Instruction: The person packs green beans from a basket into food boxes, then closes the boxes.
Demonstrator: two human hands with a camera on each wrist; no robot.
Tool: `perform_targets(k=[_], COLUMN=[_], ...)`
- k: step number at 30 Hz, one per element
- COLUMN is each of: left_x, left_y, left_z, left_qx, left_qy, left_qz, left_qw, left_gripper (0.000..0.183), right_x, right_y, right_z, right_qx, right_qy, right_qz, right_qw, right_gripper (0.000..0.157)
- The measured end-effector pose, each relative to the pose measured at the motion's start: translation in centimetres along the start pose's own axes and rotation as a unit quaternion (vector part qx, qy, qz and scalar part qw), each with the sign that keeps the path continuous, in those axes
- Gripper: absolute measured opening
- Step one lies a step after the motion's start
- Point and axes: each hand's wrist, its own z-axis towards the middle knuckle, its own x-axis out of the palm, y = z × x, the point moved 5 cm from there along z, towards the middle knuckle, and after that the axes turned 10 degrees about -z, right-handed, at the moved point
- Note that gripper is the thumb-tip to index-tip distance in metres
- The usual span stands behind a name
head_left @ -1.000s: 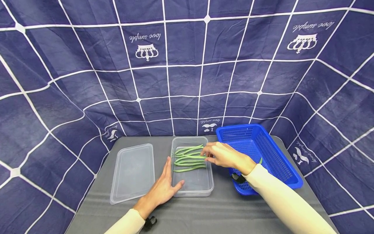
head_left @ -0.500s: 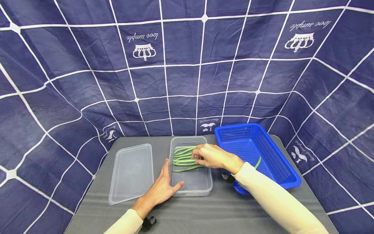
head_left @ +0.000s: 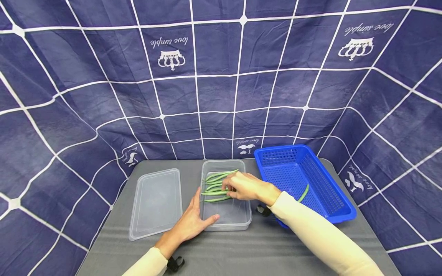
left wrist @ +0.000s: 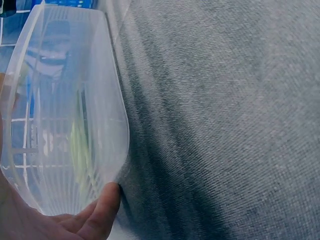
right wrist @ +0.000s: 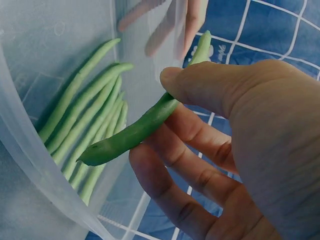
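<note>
A clear plastic box (head_left: pixel 225 219) stands at mid table, with several green beans (head_left: pixel 215 199) lying side by side across it. Over the box's right half, my right hand (head_left: pixel 246 186) pinches one green bean (right wrist: pixel 131 134) between thumb and fingertips, seen close in the right wrist view, above the others. My left hand (head_left: pixel 189 223) lies along the box's left side, fingers straight and thumb spread at the near left corner. In the left wrist view its fingers (left wrist: pixel 102 212) reach along the box's outer wall.
The box's flat clear lid (head_left: pixel 157 203) lies on the grey cloth at the left. At the right stands a blue perforated basket (head_left: pixel 328 188), with a green bean (head_left: pixel 304 193) in it, partly behind the right sleeve. A blue checked cloth (head_left: pixel 214 96) hangs behind.
My right hand has moved left and slightly down over the box, carrying the green bean in among the others. The left hand stays at the box's left side.
</note>
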Motion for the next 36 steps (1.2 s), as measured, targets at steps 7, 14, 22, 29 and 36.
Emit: perform_targets(k=[7, 14, 22, 29, 36], left_x=[0.2, 0.2, 0.3, 0.3, 0.3], left_y=[0.0, 0.0, 0.1, 0.1, 0.2], left_z=[0.0, 0.0, 0.1, 0.1, 0.1], left_qx=[0.003, 0.001, 0.004, 0.003, 0.004], left_qy=[-0.003, -0.004, -0.006, -0.004, -0.007], left_qz=[-0.008, -0.006, -0.003, -0.006, -0.004], left_qw=[1.0000, 1.0000, 1.0000, 1.0000, 1.0000], left_gripper=[0.134, 0.134, 0.133, 0.134, 0.134], right_x=[0.6, 1.1, 1.3, 0.8, -0.1], right_y=[0.2, 0.0, -0.4, -0.8, -1.5], right_z=[0.2, 0.2, -0.3, -1.2, -2.2], right_qx=[0.003, 0.005, 0.022, 0.033, 0.041], right_qy=[0.016, 0.020, 0.026, 0.016, 0.000], right_qz=[-0.002, -0.003, -0.014, -0.011, -0.009], right_qw=[1.000, 1.000, 0.999, 0.999, 0.999], right_gripper=[0.020, 0.020, 0.030, 0.036, 0.034])
